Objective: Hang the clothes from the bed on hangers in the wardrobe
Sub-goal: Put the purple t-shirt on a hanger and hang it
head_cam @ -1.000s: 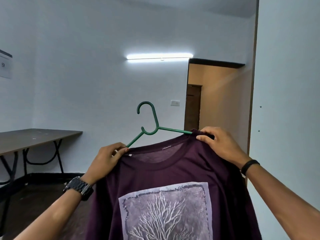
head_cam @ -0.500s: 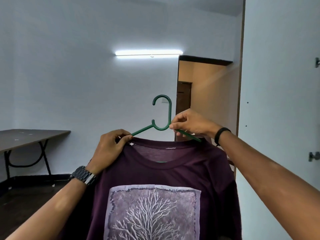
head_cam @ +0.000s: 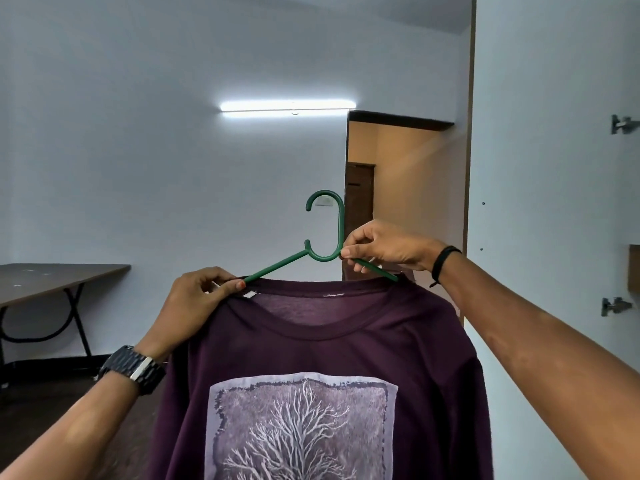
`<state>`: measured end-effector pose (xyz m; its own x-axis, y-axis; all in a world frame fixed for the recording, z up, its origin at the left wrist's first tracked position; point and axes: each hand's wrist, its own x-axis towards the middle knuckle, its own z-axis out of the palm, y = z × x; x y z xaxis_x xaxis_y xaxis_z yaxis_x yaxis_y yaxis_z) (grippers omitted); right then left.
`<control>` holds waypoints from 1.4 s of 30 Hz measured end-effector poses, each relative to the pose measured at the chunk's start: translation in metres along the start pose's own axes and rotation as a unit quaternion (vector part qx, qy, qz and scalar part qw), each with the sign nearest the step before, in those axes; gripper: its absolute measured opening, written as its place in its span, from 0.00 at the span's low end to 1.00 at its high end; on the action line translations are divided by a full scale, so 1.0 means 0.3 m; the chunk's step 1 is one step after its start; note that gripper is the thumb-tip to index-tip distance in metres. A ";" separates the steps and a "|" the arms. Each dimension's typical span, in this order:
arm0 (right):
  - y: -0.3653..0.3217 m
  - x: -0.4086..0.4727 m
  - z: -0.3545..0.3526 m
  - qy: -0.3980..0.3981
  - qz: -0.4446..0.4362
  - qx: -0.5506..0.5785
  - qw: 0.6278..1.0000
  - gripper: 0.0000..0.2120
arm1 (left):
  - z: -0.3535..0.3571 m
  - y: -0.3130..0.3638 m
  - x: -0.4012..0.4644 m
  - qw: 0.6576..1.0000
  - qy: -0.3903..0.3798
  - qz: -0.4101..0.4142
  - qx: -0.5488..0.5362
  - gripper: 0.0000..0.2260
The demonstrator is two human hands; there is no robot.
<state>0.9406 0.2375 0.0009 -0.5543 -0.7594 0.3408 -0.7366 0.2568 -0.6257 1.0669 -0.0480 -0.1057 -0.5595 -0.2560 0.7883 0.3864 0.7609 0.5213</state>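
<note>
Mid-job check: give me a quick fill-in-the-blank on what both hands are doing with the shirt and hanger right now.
1. The maroon T-shirt hangs on a hanger coloured ____.
2. The right hand pinches the hanger just below its ____.
3. The left hand grips the shirt's collar and wears a ____ at the wrist.
4. The print on the shirt's front shows a bare white ____.

Missing words: green; hook; watch; tree
</note>
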 end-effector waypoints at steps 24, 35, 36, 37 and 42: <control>0.016 -0.039 -0.049 0.063 -0.021 -0.019 0.998 0.08 | 0.115 0.147 0.150 0.989 -0.077 0.059 0.110 0.08; 0.085 -0.184 -0.209 0.074 0.022 -0.105 0.991 0.11 | 0.140 0.206 0.230 0.989 -0.009 0.040 0.142 0.08; 0.075 -0.183 -0.215 0.085 0.019 -0.105 0.991 0.11 | 0.148 0.220 0.240 0.989 -0.008 0.041 0.139 0.08; 0.067 -0.180 -0.218 0.095 0.014 -0.113 0.989 0.10 | 0.155 0.231 0.249 0.990 -0.009 0.042 0.138 0.08; 0.029 -0.183 -0.275 0.117 0.013 -0.179 0.977 0.12 | 0.180 0.285 0.310 0.992 -0.028 0.046 0.118 0.09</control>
<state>0.9327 0.3307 0.0345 -0.6167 -0.6039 0.5050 -0.7866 0.4977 -0.3655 1.0083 0.0253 -0.0056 -0.5720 -0.1517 0.8061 0.2577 0.8997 0.3522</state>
